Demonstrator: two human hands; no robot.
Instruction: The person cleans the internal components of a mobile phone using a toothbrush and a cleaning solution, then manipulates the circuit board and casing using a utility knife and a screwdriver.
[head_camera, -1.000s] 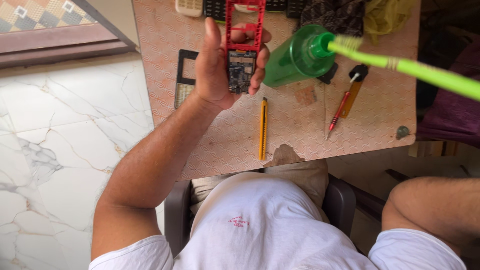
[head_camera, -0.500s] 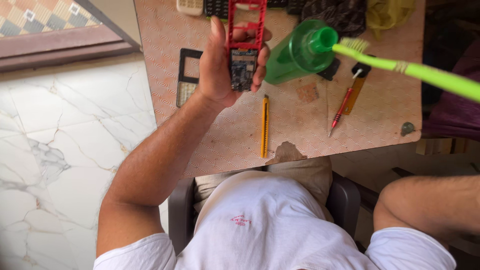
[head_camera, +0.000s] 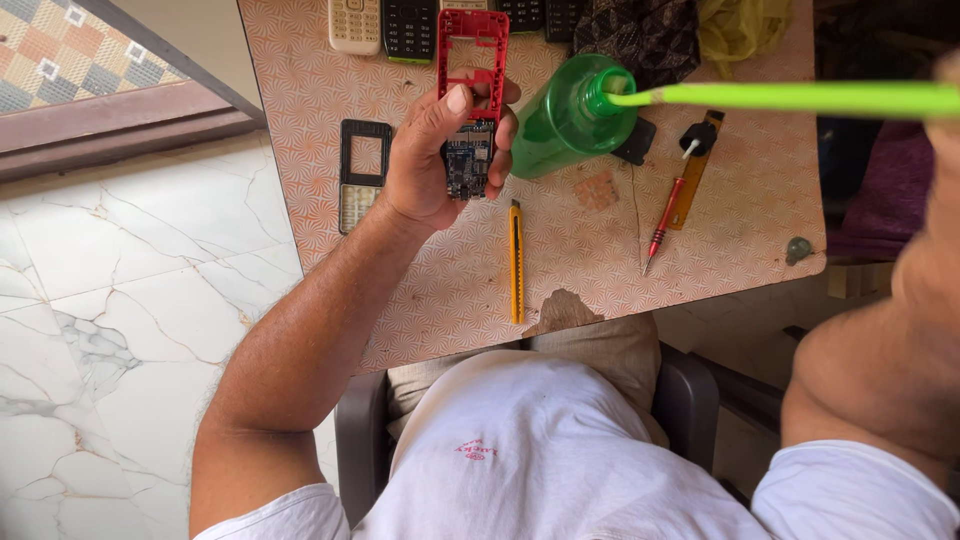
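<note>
Up above the table (head_camera: 760, 250), left hand (head_camera: 430, 160) wrapped around a red phone frame (head_camera: 473, 50) with its bare circuit board (head_camera: 467, 165) showing, thumb pressed on the front. Probably light and stiff, yet fragile: thin plastic rails, exposed components. Best gripped by the side edges, away from the board. Right hand out of frame, so cannot tell its state; only a forearm and a green stick (head_camera: 800, 97) reaching the green bottle (head_camera: 565, 120). Nearby: yellow utility knife (head_camera: 516, 260), red screwdriver (head_camera: 664, 225), black phone bezel (head_camera: 364, 150).
</note>
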